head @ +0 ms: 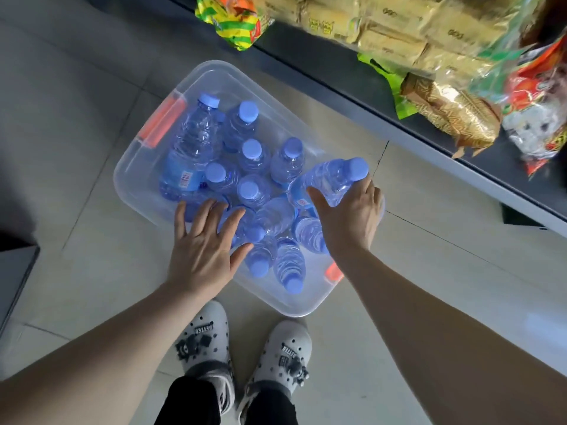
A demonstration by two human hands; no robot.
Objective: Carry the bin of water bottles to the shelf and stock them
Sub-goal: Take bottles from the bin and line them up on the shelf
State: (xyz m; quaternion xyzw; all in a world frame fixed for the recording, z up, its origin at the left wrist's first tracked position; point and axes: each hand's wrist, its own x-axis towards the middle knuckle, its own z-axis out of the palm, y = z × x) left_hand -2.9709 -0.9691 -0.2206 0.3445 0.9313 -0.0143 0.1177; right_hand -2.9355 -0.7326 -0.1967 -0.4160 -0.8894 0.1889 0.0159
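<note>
Head view: clear plastic bin [147, 167] with blue-capped water bottles [251, 154] sits mid-frame on the tiled floor [92, 271]. Right hand [349, 216] grips one tilted bottle [331, 179]; left hand [204, 246] hovers with fingers spread, lower centre.

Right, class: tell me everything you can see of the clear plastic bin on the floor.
The clear plastic bin is rectangular with rounded corners, lidless, and has an orange handle at each end. It sits flat on the tiled floor, skewed to the tile lines, beside the shelf. It holds blue-capped water bottles, some upright, some lying. The left hand hovers open above it; the right hand grips one bottle.
</note>
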